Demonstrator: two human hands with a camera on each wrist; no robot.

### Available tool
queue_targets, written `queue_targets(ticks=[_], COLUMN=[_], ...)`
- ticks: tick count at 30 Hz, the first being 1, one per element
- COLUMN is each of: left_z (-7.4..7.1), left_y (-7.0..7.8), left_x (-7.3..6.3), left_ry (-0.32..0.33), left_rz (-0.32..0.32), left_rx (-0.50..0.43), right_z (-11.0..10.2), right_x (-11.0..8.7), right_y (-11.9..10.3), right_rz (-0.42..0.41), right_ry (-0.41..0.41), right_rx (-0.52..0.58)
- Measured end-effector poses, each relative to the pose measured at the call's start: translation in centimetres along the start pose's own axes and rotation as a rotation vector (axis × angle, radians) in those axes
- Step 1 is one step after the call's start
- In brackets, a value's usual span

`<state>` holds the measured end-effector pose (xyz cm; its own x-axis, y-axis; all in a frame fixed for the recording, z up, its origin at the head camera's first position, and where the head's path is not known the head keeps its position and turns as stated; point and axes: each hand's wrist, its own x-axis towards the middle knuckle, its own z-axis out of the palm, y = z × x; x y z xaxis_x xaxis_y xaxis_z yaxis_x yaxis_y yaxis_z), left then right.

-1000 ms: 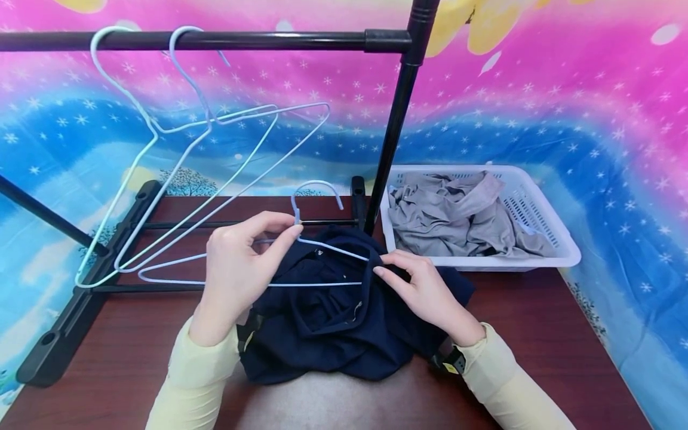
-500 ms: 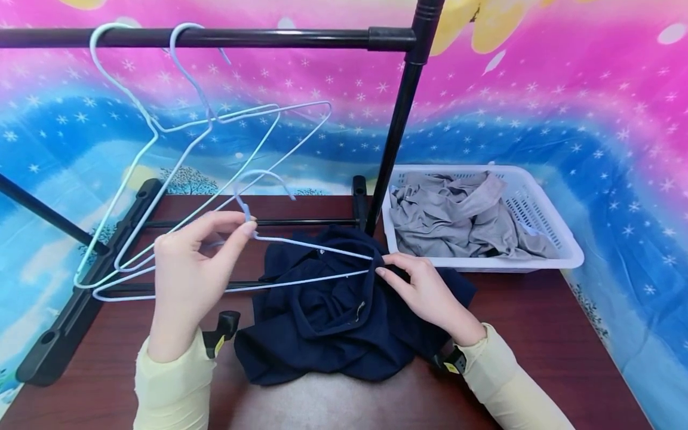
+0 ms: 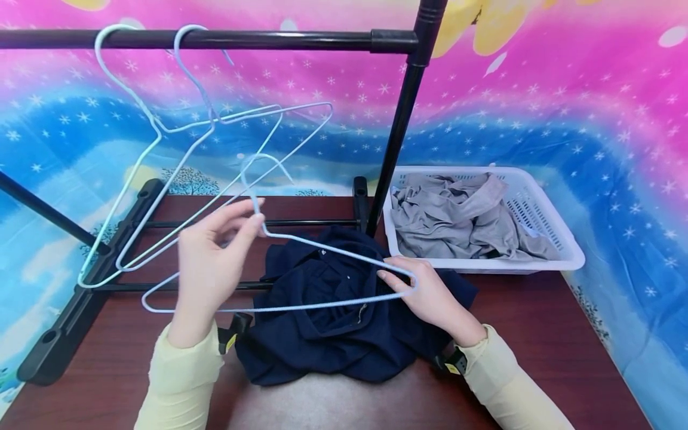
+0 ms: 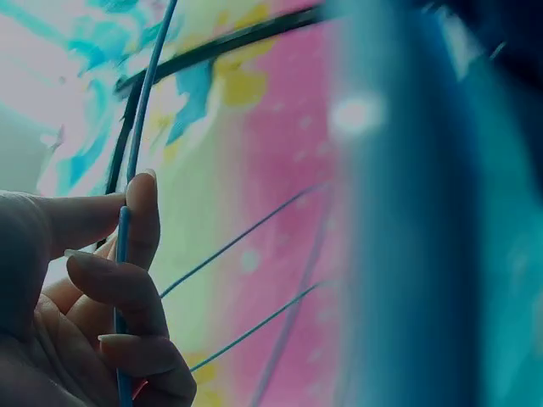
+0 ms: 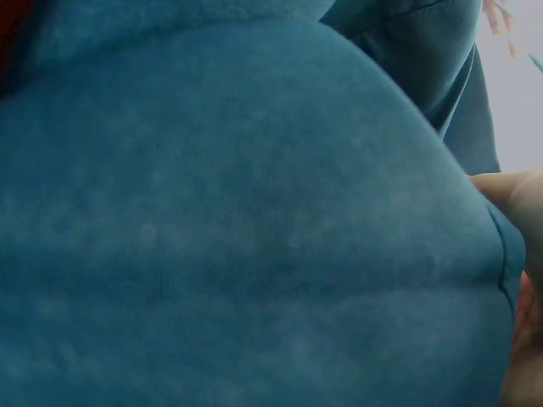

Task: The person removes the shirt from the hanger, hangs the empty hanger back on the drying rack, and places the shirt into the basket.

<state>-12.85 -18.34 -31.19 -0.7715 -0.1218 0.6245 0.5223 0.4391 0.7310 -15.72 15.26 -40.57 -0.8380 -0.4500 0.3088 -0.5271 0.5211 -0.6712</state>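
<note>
My left hand [image 3: 209,263] pinches a light blue wire hanger [image 3: 322,246] at the neck just below its hook. In the left wrist view the wire [image 4: 148,93] runs up between thumb and fingers. On the table lies a bunched navy garment [image 3: 333,355] with an open waistband and a small zip. My right hand [image 3: 427,295] grips the far-right edge of that waistband. The hanger's right end overlaps my right hand in the head view, in front of the cloth. Navy fabric [image 5: 254,212] fills most of the right wrist view, covering much of the right hand.
A black garment rack [image 3: 301,40] stands behind, with a pale green hanger [image 3: 137,167] and a light blue hanger [image 3: 177,173] on its bar. At the back right, a white plastic basket [image 3: 572,257] holds crumpled grey clothing [image 3: 457,221]. Its foot [image 3: 48,346] sits at left.
My left hand swung left with the hanger, then came partly back right. The hanger's right end, earlier tucked behind the waistband edge, now shows in front of it. The right hand stayed put.
</note>
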Motion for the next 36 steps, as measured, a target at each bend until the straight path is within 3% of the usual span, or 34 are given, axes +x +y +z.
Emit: queue_targets(ticks=[6,10,13,19,22,26,28,36], left_z=[1.9,2.0,1.7,0.8,0.2,-1.0,-1.6,-3.6], left_y=[-1.9,-3.5,-4.7,-7.3,-8.4,-9.5,-10.0,-12.1], left_x=[-0.6,-0.4,-0.1,0.6,1.0,1.6,1.9,2.0], left_ry=[-0.195,-0.260,-0.268,-0.237,-0.221,-0.162,-0.116,0.056], left_rz=[-0.106,-0.199,-0.239,-0.313,-0.391,-0.547,-0.591,-0.564], left_rx=[0.044,0.007,0.011,0.091,0.103,0.028,-0.025,-0.171], right_z=[-0.2,-0.2,-0.1,-0.1,0.0,0.0,-0.1,0.0], right_x=[0.0,0.0,0.0,0.0,0.0,0.0,0.0,0.0], right_y=[-0.1,-0.2,-0.1,-0.2,-0.1,-0.1,-0.1,-0.2], right_rz=[-0.016,-0.023,-0.020,-0.013,-0.005,0.009,0.014,0.025], right_ry=[-0.021,-0.025,-0.027,-0.022,-0.025,-0.026,-0.027,-0.033], right_rx=[0.014,0.009,0.008,0.006,0.008,0.008,0.008,0.011])
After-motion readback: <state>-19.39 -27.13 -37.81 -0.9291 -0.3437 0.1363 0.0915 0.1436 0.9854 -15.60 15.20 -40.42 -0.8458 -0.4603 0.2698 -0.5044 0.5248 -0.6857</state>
